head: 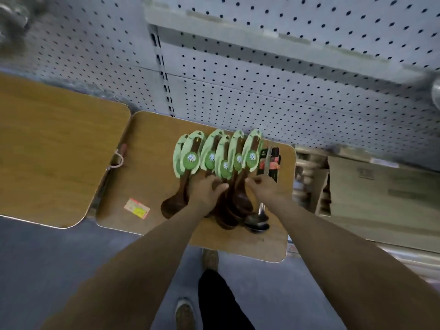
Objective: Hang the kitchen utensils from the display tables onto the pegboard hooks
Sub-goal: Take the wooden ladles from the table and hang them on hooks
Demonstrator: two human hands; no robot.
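Wooden spoons (238,206) on table (147,163), handles gripped beneath left hand (207,189), right hand (264,186).

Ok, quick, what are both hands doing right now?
Left hand: grips the wooden spoons by their handles.
Right hand: pinches handles in the same bunch.

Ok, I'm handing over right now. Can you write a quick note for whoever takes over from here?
Left hand: fingers curled over the handles of the wooden spoons on the middle table.
Right hand: fingertips at the same handles; whether it grips is unclear.
The spoons lie fanned, with their green tag cards toward the pegboard. A metal ladle lies just right of them.
Done: no spoon visibly on the pegboard.
Left: lift the spoons, hang each by its card, then the ladle.
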